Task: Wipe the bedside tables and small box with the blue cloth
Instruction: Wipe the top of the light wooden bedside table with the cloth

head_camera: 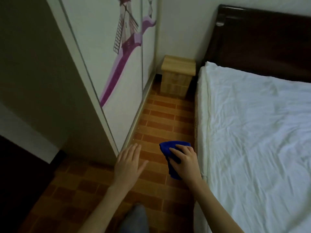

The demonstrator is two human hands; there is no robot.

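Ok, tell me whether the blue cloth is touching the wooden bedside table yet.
Apart. The head view shows the blue cloth gripped in the right hand, with a long stretch of bare floor before the bedside table.

Dim room: brick-patterned floor [161, 115] between a windmill-printed wardrobe [117, 56] and white-sheeted bed [260, 132].

No readable text, label, brand, number or sign shows anywhere.
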